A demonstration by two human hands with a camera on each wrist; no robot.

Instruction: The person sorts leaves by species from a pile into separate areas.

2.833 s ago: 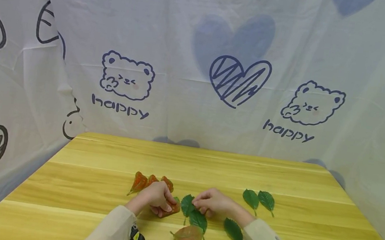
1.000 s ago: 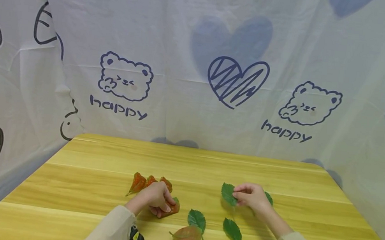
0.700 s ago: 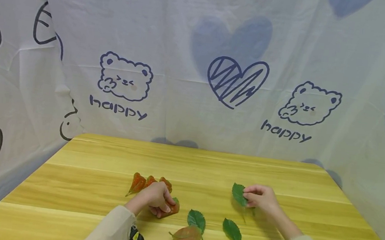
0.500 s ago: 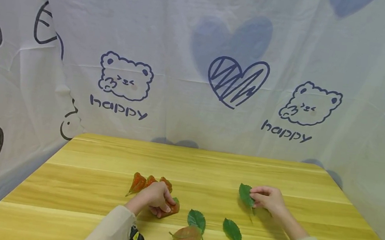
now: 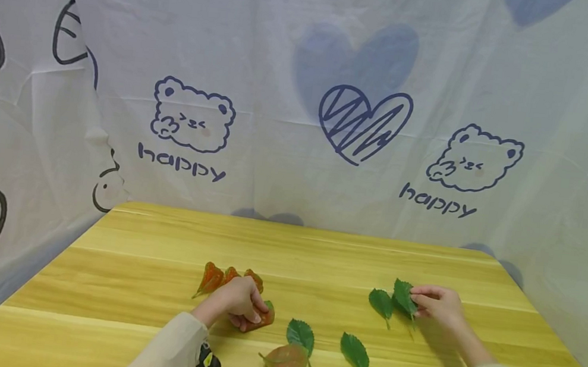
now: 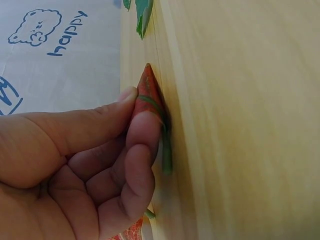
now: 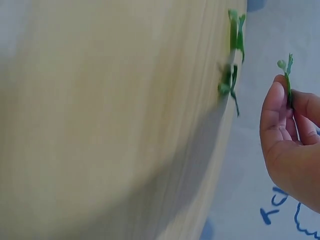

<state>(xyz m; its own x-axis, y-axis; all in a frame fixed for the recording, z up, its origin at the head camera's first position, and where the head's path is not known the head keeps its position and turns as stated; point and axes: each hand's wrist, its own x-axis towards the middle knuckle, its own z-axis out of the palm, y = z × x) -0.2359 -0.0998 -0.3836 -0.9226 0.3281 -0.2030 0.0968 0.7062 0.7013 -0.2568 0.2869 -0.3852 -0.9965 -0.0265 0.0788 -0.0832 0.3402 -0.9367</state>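
Note:
My left hand (image 5: 240, 298) pinches a red leaf (image 5: 262, 319) between thumb and fingers, close over the table. Seen from the left wrist, this red leaf (image 6: 149, 87) is folded edge-on, its green stem pointing down past the fingers. At the right, my right hand (image 5: 439, 306) pinches a serrated green leaf (image 5: 403, 295) by its side. That green leaf (image 7: 288, 80) stands thin and edge-on between thumb and fingertips in the right wrist view. Just left of it lies another green leaf (image 5: 380, 303). The held leaf covers the spot where one more green leaf lay.
Beyond the left hand, several orange-red leaves lie in a row, such as the leftmost red leaf (image 5: 211, 278). Nearer the front, a brownish-red leaf (image 5: 284, 361) overlaps a green leaf (image 5: 301, 335). A single green leaf (image 5: 355, 352) lies right of them on the wooden table (image 5: 170, 230).
My right hand has lifted a green leaf from the middle of the table and carried it right, over the pair of green leaves. The left hand stays in place with its red leaf.

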